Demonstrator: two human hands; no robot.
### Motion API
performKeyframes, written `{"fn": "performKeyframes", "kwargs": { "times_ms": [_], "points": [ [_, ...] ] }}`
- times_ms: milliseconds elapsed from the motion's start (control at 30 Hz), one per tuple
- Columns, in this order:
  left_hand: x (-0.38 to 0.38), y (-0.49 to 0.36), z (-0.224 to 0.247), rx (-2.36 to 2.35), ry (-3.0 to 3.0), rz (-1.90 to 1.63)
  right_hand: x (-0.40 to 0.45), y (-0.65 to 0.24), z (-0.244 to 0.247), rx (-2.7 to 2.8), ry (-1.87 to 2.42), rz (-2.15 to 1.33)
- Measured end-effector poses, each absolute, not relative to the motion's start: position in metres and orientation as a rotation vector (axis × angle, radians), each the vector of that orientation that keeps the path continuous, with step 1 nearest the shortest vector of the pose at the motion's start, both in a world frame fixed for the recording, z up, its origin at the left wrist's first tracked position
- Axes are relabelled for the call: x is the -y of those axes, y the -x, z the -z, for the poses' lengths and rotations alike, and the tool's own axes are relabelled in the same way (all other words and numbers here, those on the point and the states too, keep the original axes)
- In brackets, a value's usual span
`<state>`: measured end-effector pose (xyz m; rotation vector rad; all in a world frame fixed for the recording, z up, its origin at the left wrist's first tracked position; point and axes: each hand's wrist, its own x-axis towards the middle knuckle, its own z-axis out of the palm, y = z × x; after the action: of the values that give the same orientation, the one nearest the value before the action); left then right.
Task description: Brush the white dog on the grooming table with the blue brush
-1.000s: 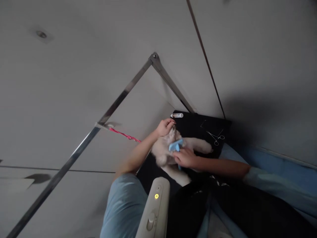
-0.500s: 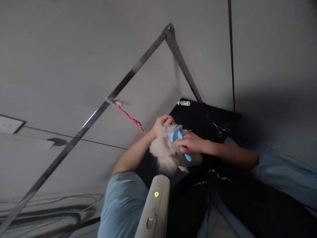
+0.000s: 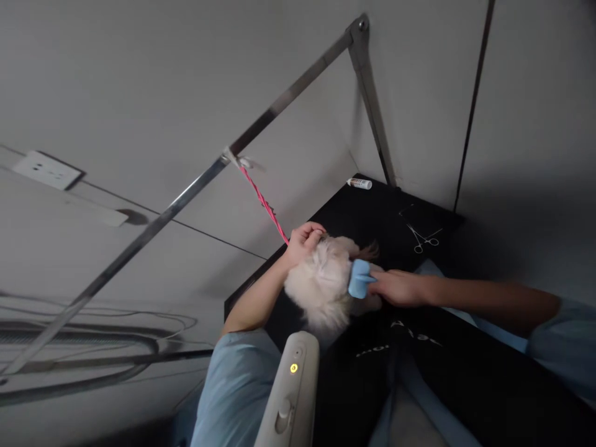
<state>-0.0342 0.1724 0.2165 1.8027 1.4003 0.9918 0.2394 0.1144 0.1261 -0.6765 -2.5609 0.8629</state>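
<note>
A small dog with fluffy white fur (image 3: 321,282) is on the black table (image 3: 386,217) in front of me. My left hand (image 3: 305,241) is closed on the dog at its far left side; which part the fingers grip is hidden. My right hand (image 3: 395,287) is wrapped round the handle of a light blue slicker brush (image 3: 359,279). The brush head is at the dog's near right side, its back facing me, so the bristles are out of sight. I cannot tell whether they touch the fur.
Scissor-like clamps (image 3: 423,239) lie on the table at right, and a small white bottle (image 3: 359,184) near its back edge. A pink twisted cord (image 3: 265,205) hangs from a metal bar (image 3: 288,93). A pale device (image 3: 291,391) juts up in front of me.
My right hand has moved the brush rightward and down, off the middle of the dog's fur. My left hand keeps its hold on the dog. The whole view has shifted somewhat.
</note>
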Motion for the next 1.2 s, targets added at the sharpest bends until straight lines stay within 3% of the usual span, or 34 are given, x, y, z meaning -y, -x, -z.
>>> {"fn": "performKeyframes", "kwargs": {
  "times_ms": [333,800,1033,1200],
  "points": [
    [-0.123,0.025,-0.204,-1.564,-1.737,-1.083,-0.137,-0.244,-0.132,2.686,0.894,-0.614],
    [-0.083,0.039,-0.216,-1.704,-1.839,-1.086,-0.148,-0.217,-0.133,2.532,0.694,-0.555],
    [-0.073,0.064,-0.213,-1.862,-1.655,-1.262,-0.143,-0.192,-0.117,2.56,0.81,-0.846],
    [-0.066,0.076,-0.208,-1.859,-1.631,-1.306,-0.151,-0.169,-0.106,2.238,0.549,-1.183]
  ]
}}
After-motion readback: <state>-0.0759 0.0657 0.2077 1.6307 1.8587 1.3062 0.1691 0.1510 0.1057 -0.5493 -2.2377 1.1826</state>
